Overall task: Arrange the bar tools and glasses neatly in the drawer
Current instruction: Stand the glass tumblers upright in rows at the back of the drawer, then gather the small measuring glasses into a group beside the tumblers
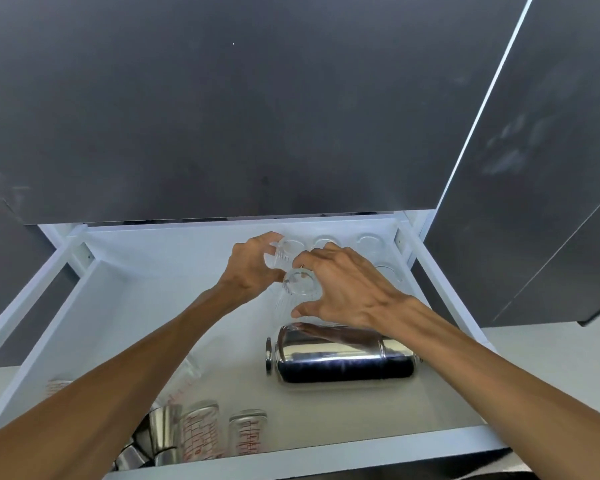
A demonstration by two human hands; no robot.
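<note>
The white drawer [94, 306] stands pulled out below me. My left hand [252, 268] grips a small clear glass [280, 257] near the drawer's back. My right hand [347, 289] hovers beside it with fingers spread; its thumb and forefinger bracket a ribbed clear glass [298, 284] standing on the drawer floor. Whether they touch it is unclear. Three clear glasses [368, 242] line the back wall, with another at the right. A steel shaker [343, 358] lies on its side under my right wrist.
At the front left of the drawer stand measuring glasses with red marks [201, 431] and steel jiggers [165, 434], partly hidden by my left forearm. A dark cabinet front [222, 116] rises behind the drawer. A pale counter [568, 358] lies at the right.
</note>
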